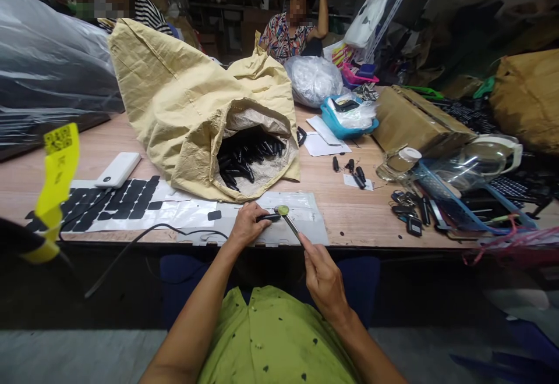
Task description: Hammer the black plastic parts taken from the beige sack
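At the table's front edge, my left hand [248, 222] pinches a slim black plastic piece [271, 217] against a grey board [312, 221]. My right hand [322, 270] is closed round the metal handle of a small hammer [293, 226]. The hammer's round yellow-green face is beside the black piece's right end; whether they touch, I cannot tell. Just beyond my hands, a beige sack [187, 122] lies on its side, its mouth facing me. Many black pieces of a similar look [248, 154] lie inside it.
Left of the sack are a white power bank [117, 170] with a cable and a sheet of black stickers [131, 198]. To the right lie several black parts [358, 176], a blue basket [349, 119], a cardboard box [419, 122] and a clear jug [489, 154]. Two people sit across the table.
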Action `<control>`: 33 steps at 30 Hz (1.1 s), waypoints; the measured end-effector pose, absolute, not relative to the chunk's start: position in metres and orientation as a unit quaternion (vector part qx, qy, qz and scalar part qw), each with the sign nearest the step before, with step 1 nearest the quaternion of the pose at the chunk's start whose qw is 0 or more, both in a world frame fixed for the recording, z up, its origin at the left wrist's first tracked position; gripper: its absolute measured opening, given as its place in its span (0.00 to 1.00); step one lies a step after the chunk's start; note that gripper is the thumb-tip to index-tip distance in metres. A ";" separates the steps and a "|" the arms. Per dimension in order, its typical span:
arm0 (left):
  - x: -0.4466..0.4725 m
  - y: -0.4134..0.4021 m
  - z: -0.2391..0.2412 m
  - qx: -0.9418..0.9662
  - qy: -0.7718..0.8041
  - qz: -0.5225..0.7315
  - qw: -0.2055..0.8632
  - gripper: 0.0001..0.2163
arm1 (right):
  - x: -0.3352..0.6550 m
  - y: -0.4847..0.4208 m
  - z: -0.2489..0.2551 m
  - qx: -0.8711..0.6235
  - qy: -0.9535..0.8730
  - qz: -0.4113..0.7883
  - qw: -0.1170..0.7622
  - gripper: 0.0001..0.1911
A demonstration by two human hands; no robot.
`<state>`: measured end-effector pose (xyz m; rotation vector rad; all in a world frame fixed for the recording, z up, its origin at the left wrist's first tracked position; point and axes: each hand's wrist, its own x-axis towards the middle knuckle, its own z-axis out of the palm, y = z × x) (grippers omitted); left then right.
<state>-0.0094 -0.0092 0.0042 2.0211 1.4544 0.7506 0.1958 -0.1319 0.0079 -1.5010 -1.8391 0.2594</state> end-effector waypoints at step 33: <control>0.004 -0.102 -0.055 0.665 0.616 -0.041 0.420 0.16 | 0.240 -0.043 -0.025 -0.711 -0.628 -0.174 0.264 0.21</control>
